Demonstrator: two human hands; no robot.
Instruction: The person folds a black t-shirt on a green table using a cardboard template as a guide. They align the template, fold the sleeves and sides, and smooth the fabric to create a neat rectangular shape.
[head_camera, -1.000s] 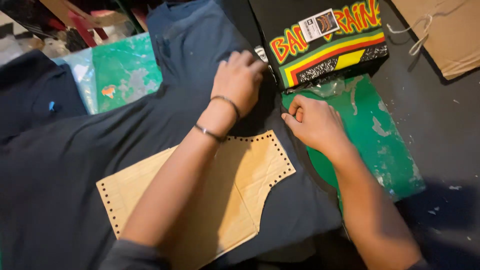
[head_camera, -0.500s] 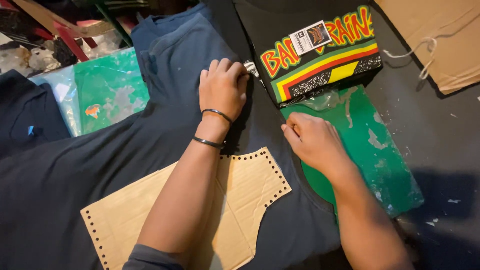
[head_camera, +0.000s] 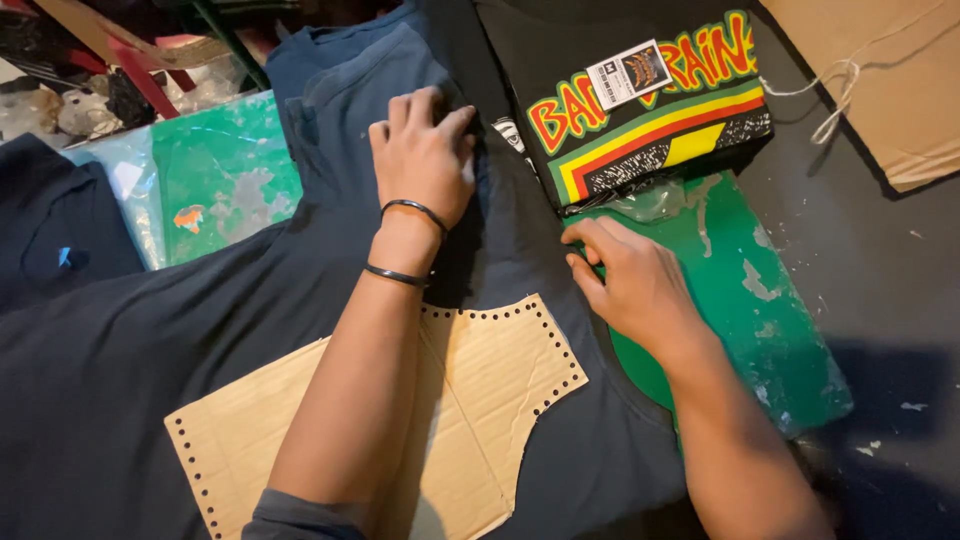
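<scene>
Dark work surface (head_camera: 900, 300) bears a navy shirt (head_camera: 150, 370) and green board (head_camera: 760, 300).

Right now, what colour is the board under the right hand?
Green board, with worn pale patches; head view shows it beneath the right hand.

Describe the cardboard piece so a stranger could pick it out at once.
Find the dark navy T-shirt spread over the table. On its lower part, under the left hand's forearm, lies a tan cardboard template. Rows of punched holes along its edges set it apart from the plain cardboard top right.
</scene>
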